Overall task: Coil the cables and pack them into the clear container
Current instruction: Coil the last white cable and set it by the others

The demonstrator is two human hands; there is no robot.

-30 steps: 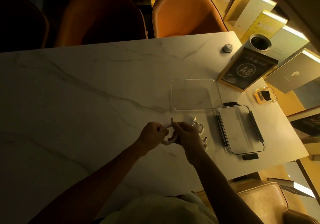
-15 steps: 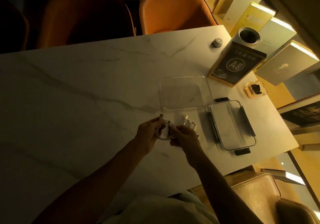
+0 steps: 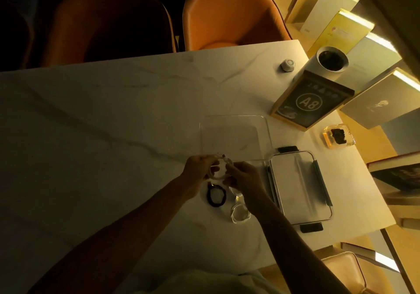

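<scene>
Surface: white marble-look table [image 3: 113, 116], grey veining, smooth, dimly lit in amber light.
Room: two orange padded chairs [image 3: 231, 14] at far edge; pale books [image 3: 377, 102] leaning at right.
Clear container [image 3: 235, 138]: rectangular, transparent, rounded corners, lying on table just beyond both hands.
Lid [image 3: 300, 186]: rectangular, clear panel with dark clips, beside container at right.
White cable [image 3: 219, 168]: coiled into small ring, held above table near container's front edge.
Left hand [image 3: 200, 168]: fingers curled, pinching coil.
Right hand [image 3: 245, 176]: fingers curled on coil's other side.
Black cable [image 3: 216, 194]: coiled loop, flat on table below hands.
Other pale coils [image 3: 239, 213]: apparently two, partly hidden by right wrist.
Sign [image 3: 311, 101]: dark card marked A8, wooden frame.
</scene>
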